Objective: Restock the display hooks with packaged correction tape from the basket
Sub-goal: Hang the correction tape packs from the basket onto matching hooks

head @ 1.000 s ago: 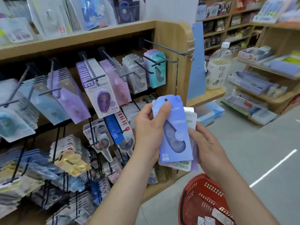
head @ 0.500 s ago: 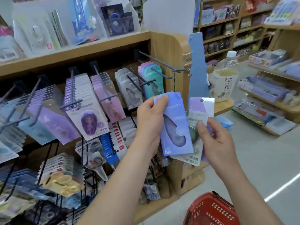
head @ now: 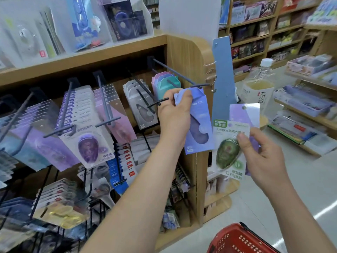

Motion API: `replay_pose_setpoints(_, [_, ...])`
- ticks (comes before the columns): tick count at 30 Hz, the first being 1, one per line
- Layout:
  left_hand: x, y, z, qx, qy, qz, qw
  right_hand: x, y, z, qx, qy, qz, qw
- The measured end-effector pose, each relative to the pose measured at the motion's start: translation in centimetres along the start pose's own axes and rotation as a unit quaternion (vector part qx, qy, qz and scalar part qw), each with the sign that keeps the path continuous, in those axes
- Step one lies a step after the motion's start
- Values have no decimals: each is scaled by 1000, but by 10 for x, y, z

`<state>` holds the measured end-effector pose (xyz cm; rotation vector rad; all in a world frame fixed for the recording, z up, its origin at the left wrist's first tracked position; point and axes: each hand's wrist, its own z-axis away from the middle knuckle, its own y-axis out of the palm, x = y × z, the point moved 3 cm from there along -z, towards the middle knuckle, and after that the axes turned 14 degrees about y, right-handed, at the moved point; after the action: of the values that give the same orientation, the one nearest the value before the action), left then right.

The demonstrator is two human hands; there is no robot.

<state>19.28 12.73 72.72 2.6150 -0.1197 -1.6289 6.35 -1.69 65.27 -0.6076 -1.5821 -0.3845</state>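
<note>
My left hand [head: 176,114] pinches the top of a blue-violet correction tape pack [head: 200,128] and holds it up just below the tip of a long dark display hook [head: 180,74] at the rack's right end. My right hand [head: 262,157] grips a green Campus correction tape pack [head: 230,148] with a purple pack [head: 244,114] fanned behind it. Teal and pink packs [head: 165,83] hang on the hook behind my left hand. The red basket [head: 237,240] sits low at the bottom right, partly out of view.
Hooks with several purple, grey and pink tape packs [head: 87,143] fill the wooden rack [head: 184,52] to the left. A drink bottle [head: 259,83] stands on a small ledge right of the rack. Shelves of stationery [head: 306,106] line the aisle at right.
My left hand has lifted the blue-violet pack up and away from the others toward the hook tip. My right hand keeps the green and purple packs, now apart from it.
</note>
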Motion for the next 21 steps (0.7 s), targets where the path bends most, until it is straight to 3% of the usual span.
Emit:
replay_pose_setpoints(7, [3,0,-2,6,62,-54,997,5,17,-6,79,0,-15,997])
replay_pose_setpoints(14, [5,4,-3,-19,-35,52,998,2,34,-6,97,-52,-13,994])
replay_pose_setpoints(19, [24,-12,25,92,-128,116,981,1,40,-11,80,-45,-4,996])
replay_pose_setpoints(21, [34,-27,42,89,-130,94,983,0,41,-13,77,-39,-6,996])
